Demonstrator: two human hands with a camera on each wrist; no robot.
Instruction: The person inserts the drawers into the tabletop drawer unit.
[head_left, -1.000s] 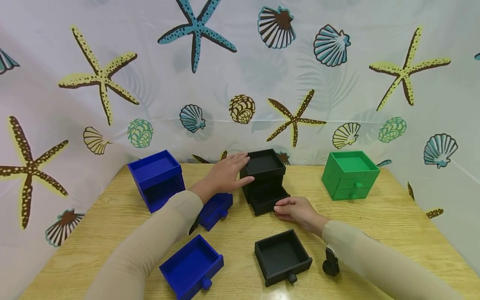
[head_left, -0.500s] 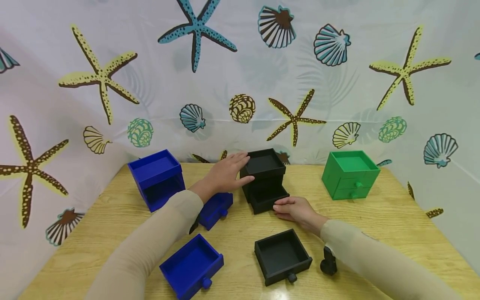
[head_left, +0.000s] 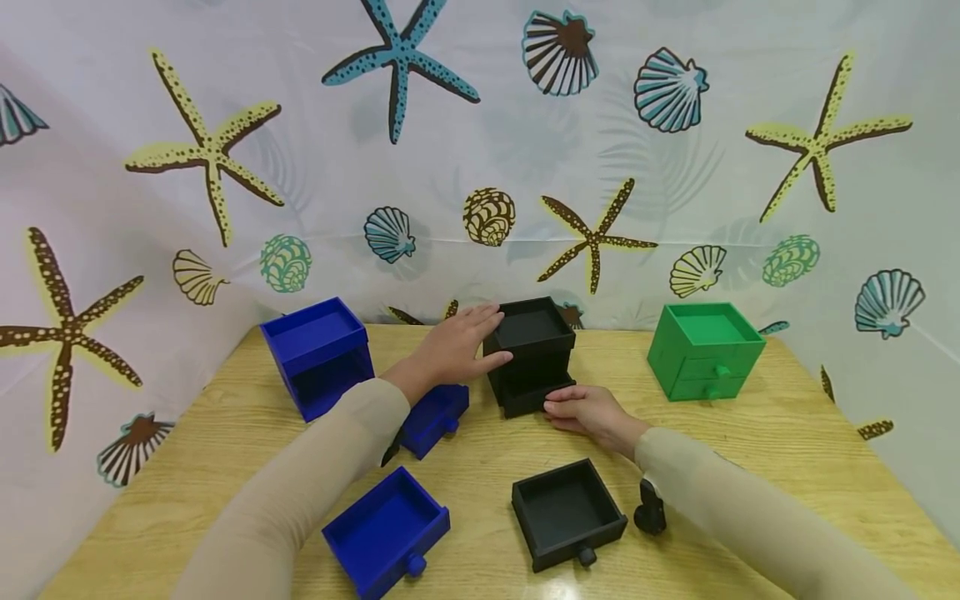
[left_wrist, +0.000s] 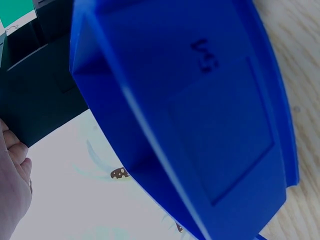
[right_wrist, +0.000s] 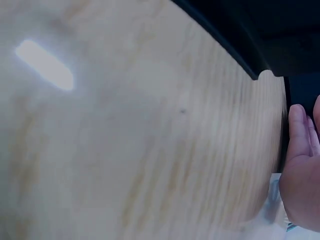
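The black small cabinet (head_left: 528,323) stands upright at the back middle, its upper slot without a drawer. My left hand (head_left: 453,343) rests against its left side with extended fingers. The cabinet's lower black drawer (head_left: 523,404) sticks out a little. My right hand (head_left: 588,414) pinches at the middle of that drawer's front; the fingers hide the knob. In the left wrist view a blue drawer (left_wrist: 200,120) stands close before the camera, and the left fingers (left_wrist: 17,150) touch the black cabinet. A second black drawer (head_left: 570,508) lies nearer on the table.
A blue cabinet (head_left: 315,329) with an open front stands at the back left. Near my left forearm lie a blue drawer (head_left: 431,423) and another blue drawer (head_left: 386,529). The green cabinet (head_left: 693,367) at the right has both drawers in. Patterned cloth (head_left: 450,167) hangs behind the table.
My right hand has moved slightly away from me, and the lower black drawer has slid farther into its cabinet. The left hand stays in place on the cabinet.
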